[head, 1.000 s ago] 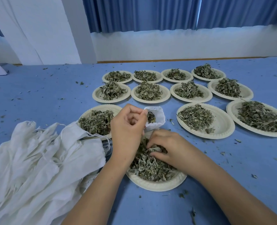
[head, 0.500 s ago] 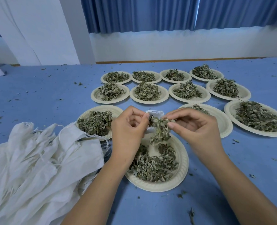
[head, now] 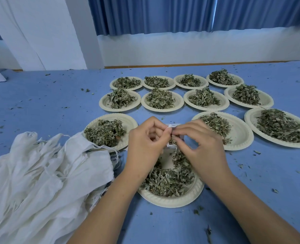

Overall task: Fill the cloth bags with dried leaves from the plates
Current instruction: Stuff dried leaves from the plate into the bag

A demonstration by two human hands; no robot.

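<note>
A small white cloth bag is held above the nearest paper plate, mostly hidden behind my fingers. My left hand pinches the bag's rim. My right hand has its fingertips at the bag's mouth, pinching dried leaves that trail down toward the plate. The plate holds a loose heap of dried green leaves with a bare patch near its far side.
Several more paper plates with leaf heaps stand beyond, such as the left plate and the right plate. A pile of white cloth bags lies at the left. Leaf crumbs dot the blue table.
My right hand lifted a pinch of leaves from the near plate up to the bag's mouth and now pushes them in. My left hand stayed holding the bag.
</note>
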